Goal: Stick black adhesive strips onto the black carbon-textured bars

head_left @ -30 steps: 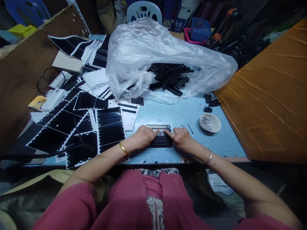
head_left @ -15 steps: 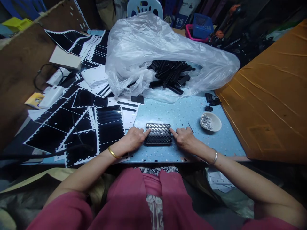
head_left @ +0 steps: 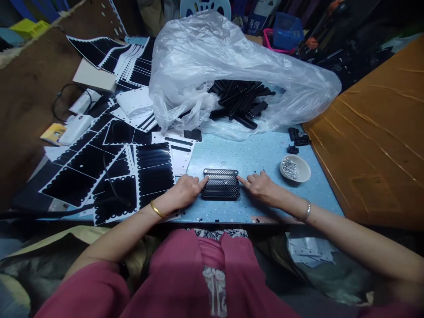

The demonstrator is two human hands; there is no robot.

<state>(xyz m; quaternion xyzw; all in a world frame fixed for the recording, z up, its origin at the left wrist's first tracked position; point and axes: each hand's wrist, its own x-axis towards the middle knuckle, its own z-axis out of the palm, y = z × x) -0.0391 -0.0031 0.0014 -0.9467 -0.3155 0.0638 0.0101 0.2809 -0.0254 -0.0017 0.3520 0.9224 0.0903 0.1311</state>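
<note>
The left hand and right hand, index fingers apart from the curled others, flank black strips, perhaps touching their ends.

At the far side, you can read the white characters 丙烯 on the blue part of a sack. The pale mark on your tabletop and the faint print on the orange-brown box are illegible to you.

Pink sleeves, gold bangle, silver bangle.
</note>
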